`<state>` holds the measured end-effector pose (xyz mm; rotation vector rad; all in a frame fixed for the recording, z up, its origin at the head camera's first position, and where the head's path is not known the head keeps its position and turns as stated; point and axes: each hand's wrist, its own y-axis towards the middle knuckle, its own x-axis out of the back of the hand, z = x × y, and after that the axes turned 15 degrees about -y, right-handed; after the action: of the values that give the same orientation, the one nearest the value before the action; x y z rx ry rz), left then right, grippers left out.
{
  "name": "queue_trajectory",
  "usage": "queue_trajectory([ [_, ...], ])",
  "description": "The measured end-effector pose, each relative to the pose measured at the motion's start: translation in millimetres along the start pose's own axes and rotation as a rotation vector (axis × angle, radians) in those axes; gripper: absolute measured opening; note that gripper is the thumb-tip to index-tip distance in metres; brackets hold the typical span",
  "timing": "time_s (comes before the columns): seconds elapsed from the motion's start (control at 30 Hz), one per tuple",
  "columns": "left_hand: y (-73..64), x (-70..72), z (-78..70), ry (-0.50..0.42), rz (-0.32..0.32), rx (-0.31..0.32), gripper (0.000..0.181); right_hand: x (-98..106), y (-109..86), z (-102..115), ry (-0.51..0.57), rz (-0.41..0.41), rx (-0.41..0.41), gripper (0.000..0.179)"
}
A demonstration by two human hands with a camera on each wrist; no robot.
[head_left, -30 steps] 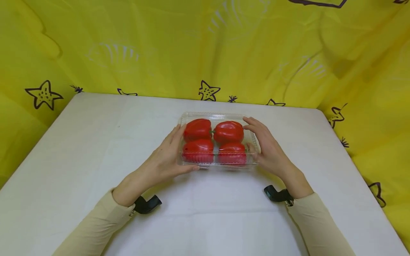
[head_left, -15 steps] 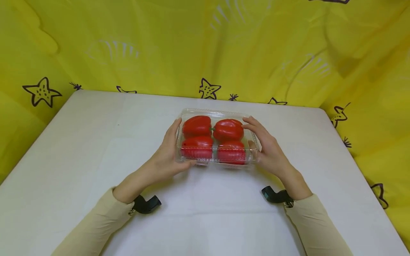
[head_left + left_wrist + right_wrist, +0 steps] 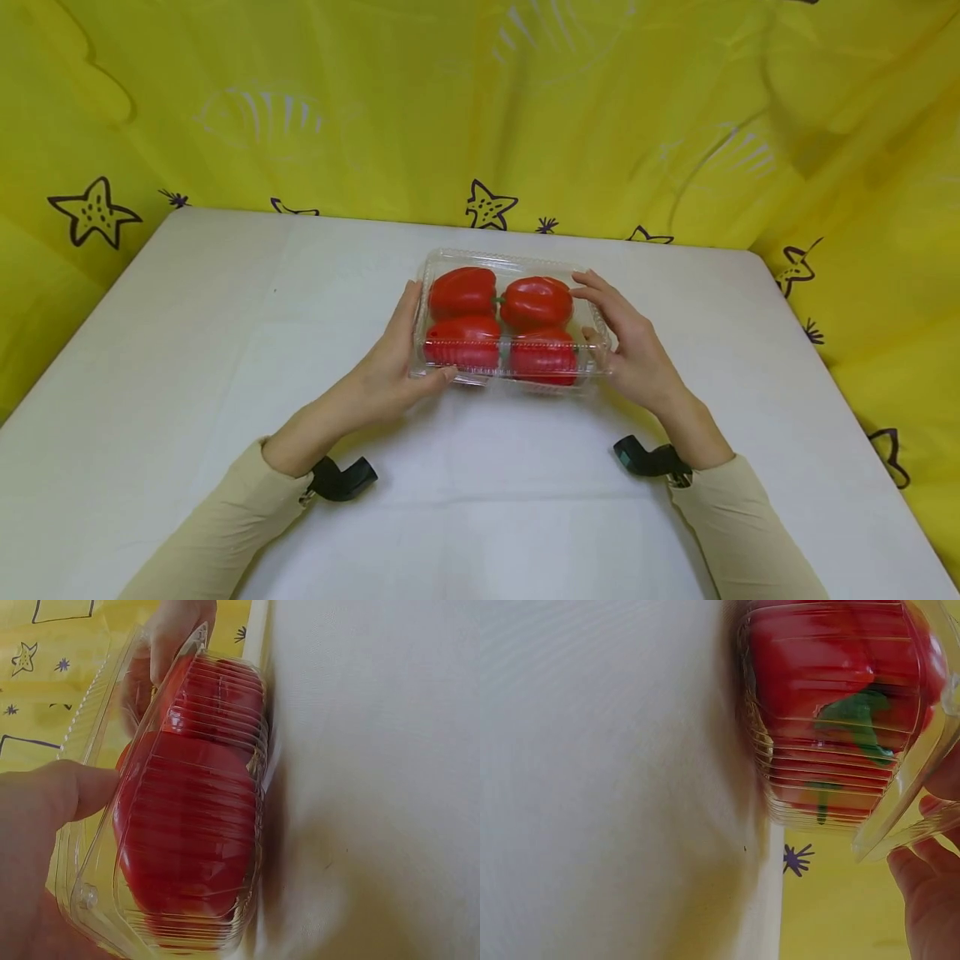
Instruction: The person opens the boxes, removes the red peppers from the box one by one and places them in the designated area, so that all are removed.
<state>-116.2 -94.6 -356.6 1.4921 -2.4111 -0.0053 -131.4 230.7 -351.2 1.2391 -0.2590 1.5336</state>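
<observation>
The left hand [image 3: 386,367] grips the left side of a clear plastic box [image 3: 517,261], with its thumb on the near edge. The right hand [image 3: 636,350] holds the right side of the same box. Inside lie four red bell peppers [image 3: 536,302], two at the back and two at the front. Green stems [image 3: 862,724] show through the box wall in the right wrist view. The box is between the hands, over the far half of the white bench [image 3: 487,533]; I can't tell if its bottom touches. Beige sleeves [image 3: 217,517] cover both arms. Behind the bench hangs a yellow cloth [image 3: 390,125] with dark stars [image 3: 95,214] on it.
</observation>
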Motion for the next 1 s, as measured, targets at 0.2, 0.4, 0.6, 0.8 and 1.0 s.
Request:
queue_trajectory([
  [0.2, -4.0, -1.5, -3.7, 0.039, 0.036, 0.034, 0.098, 1.7, -0.8, 0.5, 0.045, -0.003, -0.016, 0.050],
  [0.4, -5.8, -1.4, -8.3, 0.072, 0.064, 0.034, 0.089, 2.5, -1.0, 1.4, 0.085, -0.003, -0.032, 0.051],
  [0.6, -6.3, -2.1, -10.1, 0.135, 0.034, 0.025, 0.080, 2.9, -1.4, 1.0, 0.078, 0.007, -0.055, 0.050],
  [0.8, -6.7, 1.3, -11.9, 0.196, 0.025, 0.000, 0.079, 5.1, -0.4, 0.1, 0.051, 0.016, -0.067, 0.050],
  [1.0, -7.0, 11.8, -15.0, 0.148, 0.040, 0.125, 0.099, 12.6, 1.0, 1.3, 0.124, 0.006, -0.047, 0.054],
])
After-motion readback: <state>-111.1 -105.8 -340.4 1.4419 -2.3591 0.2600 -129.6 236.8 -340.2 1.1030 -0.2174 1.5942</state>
